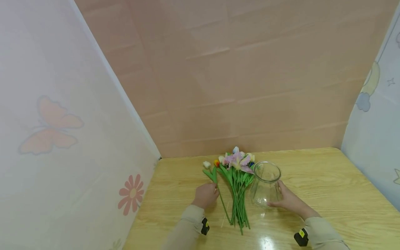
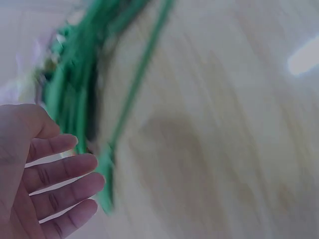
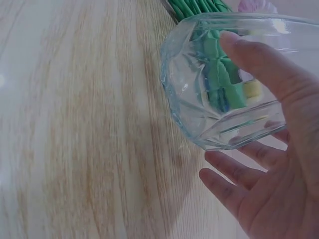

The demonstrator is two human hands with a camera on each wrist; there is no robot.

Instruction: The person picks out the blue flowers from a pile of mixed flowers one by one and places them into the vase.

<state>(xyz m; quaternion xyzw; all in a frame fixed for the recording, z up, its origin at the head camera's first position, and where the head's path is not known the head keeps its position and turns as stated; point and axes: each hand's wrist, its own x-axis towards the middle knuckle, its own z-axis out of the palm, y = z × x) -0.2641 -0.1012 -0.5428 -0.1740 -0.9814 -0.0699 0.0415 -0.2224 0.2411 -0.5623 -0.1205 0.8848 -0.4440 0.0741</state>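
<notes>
My left hand (image 1: 206, 195) is beside the stem of a white artificial tulip (image 1: 207, 165) at the left of the bunch. In the left wrist view its fingers (image 2: 62, 172) are loosely extended and spread, fingertips right by the green stem (image 2: 130, 94). A bunch of artificial flowers (image 1: 240, 194) lies on the table, green stems toward me, with a large pink-purple lily (image 1: 239, 162) on top. To its right stands a clear glass vase (image 1: 265, 189), wide at the base. My right hand (image 1: 289, 199) holds it from the right, thumb on one side and fingers round the other.
The light wood-grain table (image 1: 318, 180) extends to both sides. A brown sheet (image 1: 250, 86) hangs behind it. Pale printed walls stand at left (image 1: 78, 156) and right (image 1: 381, 139). Light glares on the tabletop near the front.
</notes>
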